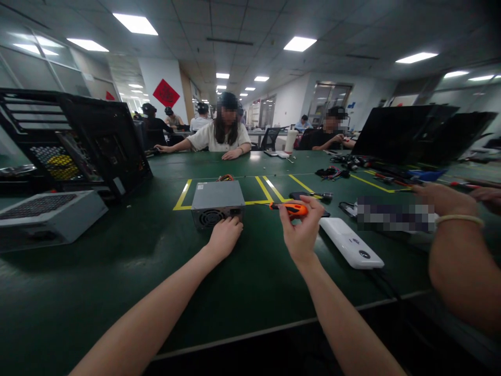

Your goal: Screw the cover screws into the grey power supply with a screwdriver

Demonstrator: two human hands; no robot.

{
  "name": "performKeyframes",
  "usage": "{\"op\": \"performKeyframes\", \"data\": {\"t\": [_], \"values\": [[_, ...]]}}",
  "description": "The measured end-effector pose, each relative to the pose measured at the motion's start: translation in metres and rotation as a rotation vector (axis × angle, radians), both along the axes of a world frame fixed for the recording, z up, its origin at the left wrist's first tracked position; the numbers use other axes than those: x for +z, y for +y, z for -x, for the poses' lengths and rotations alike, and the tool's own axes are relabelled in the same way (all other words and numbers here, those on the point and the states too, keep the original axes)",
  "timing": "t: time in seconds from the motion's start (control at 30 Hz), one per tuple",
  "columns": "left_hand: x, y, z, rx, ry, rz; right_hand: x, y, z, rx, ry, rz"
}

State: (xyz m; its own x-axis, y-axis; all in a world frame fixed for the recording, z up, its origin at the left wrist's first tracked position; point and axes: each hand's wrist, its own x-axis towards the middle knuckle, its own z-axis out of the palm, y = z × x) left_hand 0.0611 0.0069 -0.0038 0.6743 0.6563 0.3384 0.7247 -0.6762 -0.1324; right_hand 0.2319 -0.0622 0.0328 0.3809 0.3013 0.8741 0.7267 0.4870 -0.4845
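A grey computer power supply (217,195) sits on the green table in front of me, its fan grille and socket facing me. My left hand (226,237) is at the lower right of that near face, fingers bent and pressed against it; the thumb is hidden. Just right of the power supply, my right hand (302,232) pinches the orange-and-black handle of a screwdriver (294,210). The thin shaft points left towards the power supply's right side; whether its tip touches is too small to tell. Coloured cables (226,178) show behind the power supply.
A black computer case (129,151) and another power supply (84,216) stand left. A white device (350,243) with a cable lies right of my right hand, near a dark tool (326,196). A co-worker's arm (456,250) reaches in at right. Another person sits opposite.
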Motion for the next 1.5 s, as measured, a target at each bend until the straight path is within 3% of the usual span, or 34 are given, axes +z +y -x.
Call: {"op": "performKeyframes", "data": {"t": [0.23,0.43,0.83,0.97,1.13,1.2,1.33,1.5], "values": [[0.006,-0.009,0.025,-0.008,0.021,0.127,-0.004,0.001,0.002,0.01,-0.099,0.14],[0.005,-0.02,0.041,-0.047,0.105,0.058,-0.002,0.001,0.013,-0.033,-0.287,0.223],[0.008,-0.023,0.047,-0.037,0.022,0.136,-0.01,0.007,0.026,-0.005,-0.244,0.414],[0.006,-0.019,0.052,-0.017,-0.368,0.4,-0.013,0.002,0.031,0.05,-0.221,0.245],[0.01,-0.014,0.051,0.062,-1.216,1.159,-0.006,-0.012,0.041,0.195,-0.227,-0.2],[0.012,-0.014,0.049,0.073,-1.471,1.423,-0.002,-0.018,0.045,0.203,-0.268,-0.301],[0.012,-0.017,0.046,0.001,-1.674,1.682,0.001,-0.031,0.048,0.18,-0.376,-0.341],[0.008,-0.021,0.046,-0.157,-1.655,1.785,-0.002,-0.038,0.048,0.162,-0.485,-0.174]]}}
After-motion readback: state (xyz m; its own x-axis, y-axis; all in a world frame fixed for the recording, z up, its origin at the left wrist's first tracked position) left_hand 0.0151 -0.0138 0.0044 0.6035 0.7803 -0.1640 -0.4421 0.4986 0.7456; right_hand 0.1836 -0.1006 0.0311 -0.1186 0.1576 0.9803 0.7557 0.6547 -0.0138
